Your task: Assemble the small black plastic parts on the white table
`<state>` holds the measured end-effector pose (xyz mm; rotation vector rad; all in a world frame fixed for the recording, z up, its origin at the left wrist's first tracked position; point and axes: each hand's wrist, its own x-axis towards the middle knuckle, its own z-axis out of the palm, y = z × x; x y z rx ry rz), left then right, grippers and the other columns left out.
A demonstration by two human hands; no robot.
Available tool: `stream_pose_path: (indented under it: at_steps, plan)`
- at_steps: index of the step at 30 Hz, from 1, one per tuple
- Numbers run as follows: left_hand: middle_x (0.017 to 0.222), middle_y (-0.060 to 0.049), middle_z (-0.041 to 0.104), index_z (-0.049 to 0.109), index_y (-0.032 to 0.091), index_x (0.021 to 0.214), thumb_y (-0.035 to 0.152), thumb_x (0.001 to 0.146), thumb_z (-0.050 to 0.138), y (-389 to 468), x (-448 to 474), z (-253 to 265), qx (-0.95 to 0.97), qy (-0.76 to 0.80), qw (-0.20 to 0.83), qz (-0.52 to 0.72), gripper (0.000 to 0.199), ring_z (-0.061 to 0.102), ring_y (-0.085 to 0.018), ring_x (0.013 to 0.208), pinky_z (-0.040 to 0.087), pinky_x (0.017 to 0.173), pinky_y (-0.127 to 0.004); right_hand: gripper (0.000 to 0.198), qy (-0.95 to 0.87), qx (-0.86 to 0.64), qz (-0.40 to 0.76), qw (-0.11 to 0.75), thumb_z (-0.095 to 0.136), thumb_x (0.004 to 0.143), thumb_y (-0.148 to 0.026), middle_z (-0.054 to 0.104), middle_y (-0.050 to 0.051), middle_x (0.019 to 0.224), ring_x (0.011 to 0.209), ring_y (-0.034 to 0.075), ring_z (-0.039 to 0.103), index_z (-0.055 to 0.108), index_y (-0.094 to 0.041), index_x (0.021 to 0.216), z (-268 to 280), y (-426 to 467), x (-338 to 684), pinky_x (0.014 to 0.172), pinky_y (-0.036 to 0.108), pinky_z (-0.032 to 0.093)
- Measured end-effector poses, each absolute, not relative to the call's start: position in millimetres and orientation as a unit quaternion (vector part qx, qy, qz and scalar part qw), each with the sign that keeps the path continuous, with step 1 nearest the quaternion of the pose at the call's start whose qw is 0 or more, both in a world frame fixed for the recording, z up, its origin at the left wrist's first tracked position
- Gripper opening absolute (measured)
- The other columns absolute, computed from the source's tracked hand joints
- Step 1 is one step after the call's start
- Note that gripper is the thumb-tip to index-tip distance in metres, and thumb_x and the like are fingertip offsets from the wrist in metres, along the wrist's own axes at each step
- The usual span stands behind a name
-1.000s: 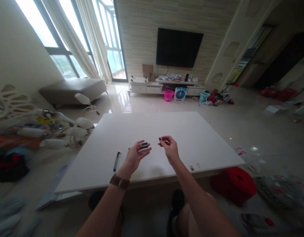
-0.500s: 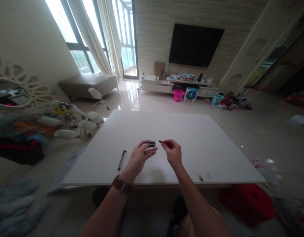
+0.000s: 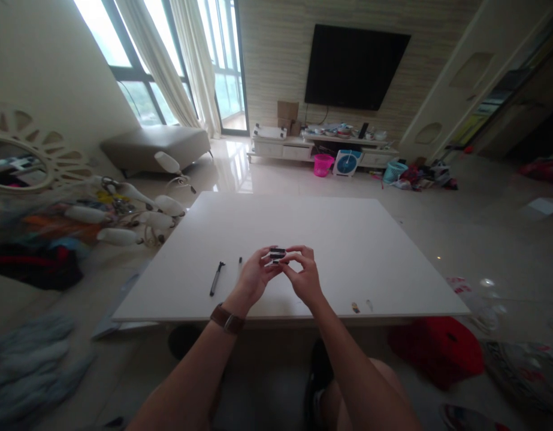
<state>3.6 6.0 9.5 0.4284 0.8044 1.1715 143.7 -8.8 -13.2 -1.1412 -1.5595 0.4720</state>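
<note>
L hand (image 3: 253, 280) & R hand (image 3: 304, 280) meet above the near-middle of the white table (image 3: 393, 263), fingers curled shut on a small black part (image 3: 277, 254) pinched between both sets of fingertips; looks like two thin dark pieces stacked, prob a clip or connector, too small to tell. Part is held clear of the tabletop, not resting on it. To do this well: keep both pinches firm, line the pieces up square, press evenly w/o twisting, keep it over the table so a drop lands there. Brown watch strap (image 3: 227, 319) on L wrist. A black pen (image 3: 216, 278) lies near the L edge, a short dark bit (image 3: 239, 261) just beside it; two tiny bits (image 3: 361, 307) near the front R edge. Nothing between hands & part. Red stool (image 3: 435, 350) below the front R corner
</note>
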Motion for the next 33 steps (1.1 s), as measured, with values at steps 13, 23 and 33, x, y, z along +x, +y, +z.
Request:
stream_pose_path:
  at_steps: [13, 23, 33]
  plan:
    - [0.091, -0.009, 0.071, 0.065, 0.012, 0.099, 0.015, 0.08, 0.06, 16, -5, 17, 0.212, 0.367, 0.725, 0.544, 0.02, 0.068, -0.017, 0.073, 0.056, 0.072, -0.028, 0.011, -0.677, -0.487, 0.162, 0.527, 0.068, 0.081, -0.017, 0.06, 0.006, 0.121, 0.121, 0.028, 0.044, 0.072, -0.028, 0.081, -12, 11, 121, 0.103, 0.049, 0.041]
    - [0.106, -0.014, 0.071, 0.06, 0.012, 0.106, 0.004, 0.075, 0.064, 8, -4, 11, 0.251, 0.398, 0.69, 0.55, 0.032, 0.072, -0.021, 0.091, 0.056, 0.088, -0.032, 0.024, -0.6, -0.516, 0.17, 0.587, 0.06, 0.085, -0.021, 0.061, 0.007, 0.117, 0.112, 0.025, 0.052, 0.064, -0.025, 0.108, -12, -1, 130, 0.085, 0.038, 0.047]
    - [0.107, -0.016, 0.071, 0.062, 0.012, 0.112, 0.006, 0.077, 0.07, 10, -2, 11, 0.28, 0.366, 0.7, 0.546, 0.037, 0.071, -0.022, 0.092, 0.056, 0.092, -0.038, 0.027, -0.574, -0.519, 0.227, 0.592, 0.058, 0.087, -0.026, 0.065, 0.007, 0.119, 0.11, 0.024, 0.056, 0.065, -0.025, 0.113, -17, 4, 130, 0.085, 0.037, 0.047]
